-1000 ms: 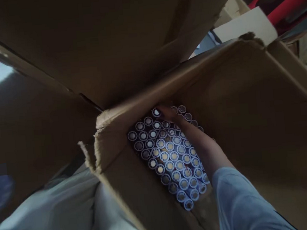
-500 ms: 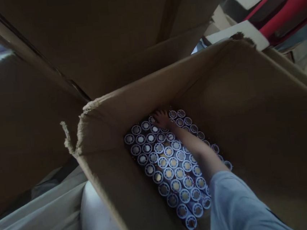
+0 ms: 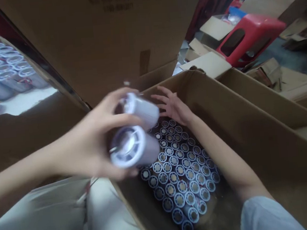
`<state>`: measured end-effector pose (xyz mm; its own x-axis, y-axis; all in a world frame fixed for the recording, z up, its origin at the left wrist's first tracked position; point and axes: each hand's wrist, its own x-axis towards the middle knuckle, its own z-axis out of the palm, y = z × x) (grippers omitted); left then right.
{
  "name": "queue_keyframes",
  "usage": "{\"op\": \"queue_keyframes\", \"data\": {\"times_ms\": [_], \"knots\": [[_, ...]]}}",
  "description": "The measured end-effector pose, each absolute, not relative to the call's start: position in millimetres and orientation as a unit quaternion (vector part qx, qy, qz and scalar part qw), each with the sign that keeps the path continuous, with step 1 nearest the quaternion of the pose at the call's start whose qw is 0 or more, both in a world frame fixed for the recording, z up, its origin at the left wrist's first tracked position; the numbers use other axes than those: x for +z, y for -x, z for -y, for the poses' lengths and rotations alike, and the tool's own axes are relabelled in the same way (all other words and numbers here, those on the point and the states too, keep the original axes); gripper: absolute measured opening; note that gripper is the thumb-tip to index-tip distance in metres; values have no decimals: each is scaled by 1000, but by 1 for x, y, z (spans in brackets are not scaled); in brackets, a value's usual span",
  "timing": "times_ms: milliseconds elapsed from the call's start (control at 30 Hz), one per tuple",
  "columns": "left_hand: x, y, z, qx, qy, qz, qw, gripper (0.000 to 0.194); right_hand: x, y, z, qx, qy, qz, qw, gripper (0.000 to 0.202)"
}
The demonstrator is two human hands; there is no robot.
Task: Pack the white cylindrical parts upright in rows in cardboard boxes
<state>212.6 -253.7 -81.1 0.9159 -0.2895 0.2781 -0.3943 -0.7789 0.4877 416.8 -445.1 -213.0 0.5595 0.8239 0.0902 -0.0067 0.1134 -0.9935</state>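
In my left hand [image 3: 101, 134] are two pale lavender cylinders with spoked round ends. The upper cylinder [image 3: 143, 110] sits between the fingers, the lower cylinder [image 3: 136, 147] between fingers and thumb; both are tilted and blurred. Beyond them my right hand [image 3: 175, 108] is raised, fingers spread, with nothing in it. Below both hands, the deep cardboard box [image 3: 241, 121] has rows of similar cylinders [image 3: 180, 170] standing on its floor. Thin wires trail from the held pieces. What the parts are exactly I cannot tell.
Another open box at the left holds more upright cylinders [image 3: 5, 67]. A tall closed carton [image 3: 108, 43] stands behind the box. To the right are a red plastic stool [image 3: 249, 39] and several loose cartons. Pale cloth covers my legs [image 3: 57, 218] at the lower left.
My left hand has come into view holding two cylinders. My right hand has risen from the cylinders on the box floor. The view has shifted, showing the left box's contents.
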Motion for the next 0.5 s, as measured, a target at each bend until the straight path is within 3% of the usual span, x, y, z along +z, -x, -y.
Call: {"op": "queue_keyframes", "data": {"times_ms": [100, 167, 367, 500], "knots": [[-98, -265, 282, 38, -916, 257, 304, 61, -157, -401, 462, 359, 572, 372, 637, 61], [-124, -302, 300, 7, -912, 255, 320, 64, -158, -401, 475, 371, 596, 350, 621, 63], [-219, -365, 345, -126, -919, 186, 325, 65, -266, -417, 507, 420, 596, 178, 661, 77], [-276, -372, 360, -203, -913, 129, 331, 67, -340, -415, 516, 432, 565, 70, 699, 66]]}}
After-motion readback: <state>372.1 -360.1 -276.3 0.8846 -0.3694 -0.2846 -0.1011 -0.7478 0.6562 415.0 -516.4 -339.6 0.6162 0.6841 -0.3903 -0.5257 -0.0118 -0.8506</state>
